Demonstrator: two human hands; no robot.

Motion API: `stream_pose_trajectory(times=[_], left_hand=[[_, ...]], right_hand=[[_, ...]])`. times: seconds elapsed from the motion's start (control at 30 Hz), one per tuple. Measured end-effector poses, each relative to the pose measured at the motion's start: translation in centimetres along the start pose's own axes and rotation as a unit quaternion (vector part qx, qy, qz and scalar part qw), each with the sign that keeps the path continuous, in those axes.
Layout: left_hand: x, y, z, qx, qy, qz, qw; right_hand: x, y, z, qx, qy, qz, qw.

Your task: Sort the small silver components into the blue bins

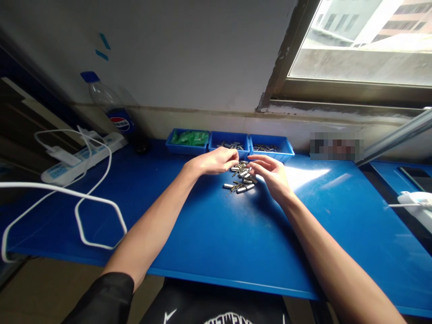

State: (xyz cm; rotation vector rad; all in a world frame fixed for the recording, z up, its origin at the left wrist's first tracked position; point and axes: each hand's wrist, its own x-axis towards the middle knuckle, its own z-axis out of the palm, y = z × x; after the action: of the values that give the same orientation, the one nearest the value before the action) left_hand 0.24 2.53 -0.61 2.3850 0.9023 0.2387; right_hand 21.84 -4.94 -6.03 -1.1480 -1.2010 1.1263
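Small metal cylinders and thin pins lie in a loose pile [243, 176] on the blue table [202, 225]. At the pile's upper left is my left hand [221, 160], its fingers curled together in front of the middle bin; anything between the fingertips is hidden. My right hand [272, 174] is at the pile's right side, thumb and fingers apart, with nothing clearly seen in it. Behind the hands stand three blue bins: the left bin [187, 150] holds green packets, the middle bin [213, 146] metal cylinders, the right bin [283, 157] thin pins.
A cola bottle [120, 121] stands against the wall at the back left. Near it lies a white power strip [60, 173] with looping white cables [97, 198]. At the far right are a white device [418, 204] and a dark phone-like object [416, 177].
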Motion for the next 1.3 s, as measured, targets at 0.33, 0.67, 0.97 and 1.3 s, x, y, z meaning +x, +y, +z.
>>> stream_pose_trajectory(times=[0.33,0.67,0.97,1.3], left_hand=[[0.4,0.7,0.6,-0.047,0.052,0.004,0.998],[0.6,-0.1,1.9,0.066,0.029,-0.011,0.997],[0.6,0.0,2.5,0.087,0.019,-0.004,0.996],[0.7,0.4,0.9,-0.002,0.091,0.064,0.994]], right_hand=[[0.1,0.1,0.1,0.047,-0.020,0.022,0.998],[0.8,1.0,-0.7,0.045,0.115,-0.066,0.990],[0.7,1.1,-0.5,0.026,0.098,-0.049,0.994],[0.5,0.9,-0.5,0.022,0.081,-0.032,0.996]])
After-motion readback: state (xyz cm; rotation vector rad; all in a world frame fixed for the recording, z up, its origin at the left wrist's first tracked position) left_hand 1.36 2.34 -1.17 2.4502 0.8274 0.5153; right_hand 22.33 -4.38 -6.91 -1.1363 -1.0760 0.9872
